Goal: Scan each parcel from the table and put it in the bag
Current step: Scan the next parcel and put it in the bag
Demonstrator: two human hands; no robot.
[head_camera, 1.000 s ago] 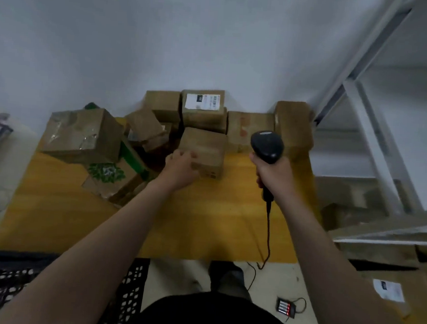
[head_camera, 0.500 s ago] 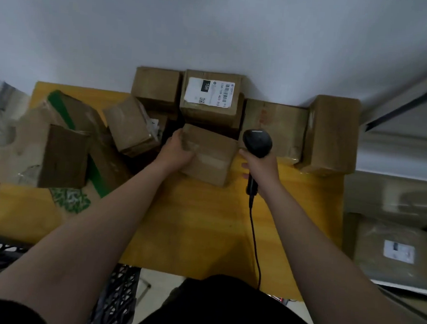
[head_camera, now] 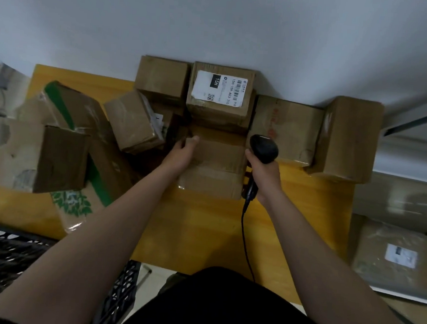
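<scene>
A plain brown cardboard parcel (head_camera: 216, 167) lies on the yellow table (head_camera: 202, 232), near its middle. My left hand (head_camera: 182, 152) grips the parcel's left side, thumb on top. My right hand (head_camera: 264, 175) is shut on a black corded barcode scanner (head_camera: 263, 150), held upright just right of that parcel. Behind it stands a parcel with a white shipping label (head_camera: 221, 94). More brown parcels are piled along the wall and to the left. No bag is visible.
A large box with green print (head_camera: 81, 152) and a taped box (head_camera: 31, 154) crowd the table's left. Two boxes (head_camera: 345, 138) stand at the right rear. A black plastic crate (head_camera: 6, 261) sits lower left. A wrapped parcel (head_camera: 398, 255) lies on a shelf to the right.
My view has tipped down over the table. My left hand went from resting on the parcel's top to gripping its left side. The scanner has come closer to the parcel's right edge.
</scene>
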